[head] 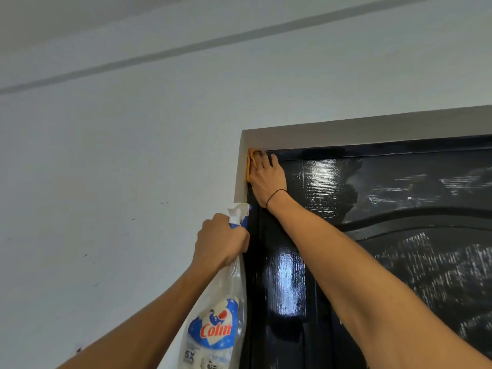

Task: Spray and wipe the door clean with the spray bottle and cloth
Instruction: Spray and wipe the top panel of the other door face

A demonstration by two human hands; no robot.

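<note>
Head view shows, nearest, my left hand (222, 239) clenched around the neck of the spray bottle (218, 315), whose base is cut off below, and further up my right hand (266, 179) pressing flat on the orange cloth (250, 162), mostly hidden beneath it, at the top-left corner of the glossy black door (372, 235).

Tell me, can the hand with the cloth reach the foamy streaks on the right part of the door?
Probably yes. The right hand presses the orange cloth into the top-left corner of the black door, and nothing lies between it and the foamy streaks.
</note>
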